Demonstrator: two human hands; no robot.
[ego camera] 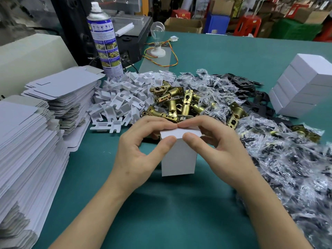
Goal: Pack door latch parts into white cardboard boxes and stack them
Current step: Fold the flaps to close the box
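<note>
White cardboard box (177,159) standing upright on the green table (161,203), right between my two hands, and I'm on the top flap (179,134) now. Left hand (138,151) and right hand (221,150) are close together, both pinching that flap: thumbs on the near face, forefingers over the back, tips almost meeting above it. What's inside I can't tell, because the flap covers the mouth.

To close it well, I'd say crease the tongue cleanly along its fold first, then steer both rounded corners into the slot at once, with even pressure from both thumbs so it doesn't buckle or ride outside the wall. The box is thin card and will crush if I squeeze its sides, so I'd press on the flap only.

Just beyond my fingertips lies the heap of brass latch bolts (179,103). Past my left hand are the white plastic inserts (122,97), and further left the flat carton blanks (27,141). Off my right hand sprawl the bagged screw packets (287,159), with the stack of finished boxes (301,87) well beyond them. That's where this one goes, I reckon, once it's shut.
</note>
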